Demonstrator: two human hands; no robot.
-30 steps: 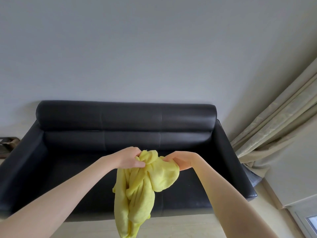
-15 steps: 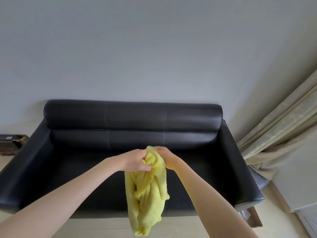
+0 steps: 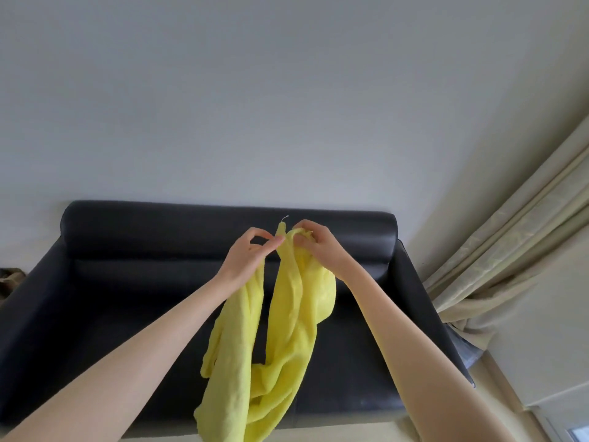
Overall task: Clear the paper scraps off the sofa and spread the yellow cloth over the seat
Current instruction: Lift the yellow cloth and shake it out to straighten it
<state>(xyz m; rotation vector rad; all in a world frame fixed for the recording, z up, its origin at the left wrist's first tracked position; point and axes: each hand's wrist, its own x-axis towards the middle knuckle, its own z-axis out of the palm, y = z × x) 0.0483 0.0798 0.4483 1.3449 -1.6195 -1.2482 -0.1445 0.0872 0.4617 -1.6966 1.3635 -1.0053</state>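
Head view: both hands raised over black sofa [image 3: 159, 298]. Left hand [image 3: 251, 250] pinches yellow cloth [image 3: 287, 330] edge; right hand [image 3: 318, 244] grips a bunch beside it. Cloth hangs twisted above seat. Risk: w/ hands so close, it may spread crooked or slip.
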